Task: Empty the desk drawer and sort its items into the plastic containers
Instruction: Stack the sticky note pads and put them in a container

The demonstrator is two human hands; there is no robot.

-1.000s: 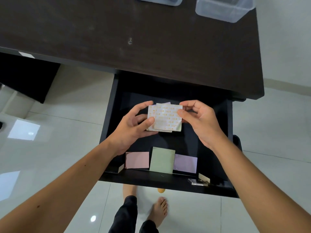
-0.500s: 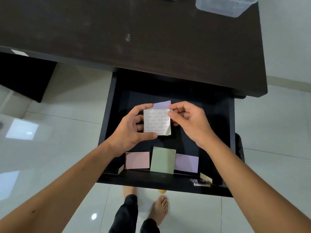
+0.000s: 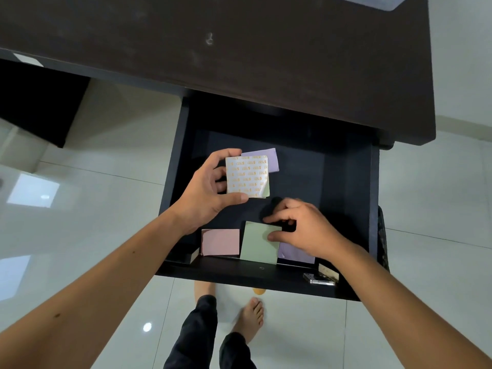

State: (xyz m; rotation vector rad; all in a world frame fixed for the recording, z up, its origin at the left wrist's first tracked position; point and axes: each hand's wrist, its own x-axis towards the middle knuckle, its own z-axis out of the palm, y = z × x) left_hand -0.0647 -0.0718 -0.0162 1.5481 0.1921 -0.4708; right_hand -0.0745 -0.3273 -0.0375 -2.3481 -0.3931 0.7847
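Counted: three loose pads in the drawer [image 3: 346, 166], lower centre: pink pad [image 3: 220, 241], green pad [image 3: 257, 245], purple pad [image 3: 295, 254]. One held stack [image 3: 247, 177]. Two hands are seen.

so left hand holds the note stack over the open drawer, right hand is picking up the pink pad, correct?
Not quite. In the head view the right hand is on the green pad, not the pink pad, which lies untouched beside it. The rest holds: the left hand grips the note stack over the open drawer.

Single head view, steeply downward, close over open drawer [image 3: 266, 278]
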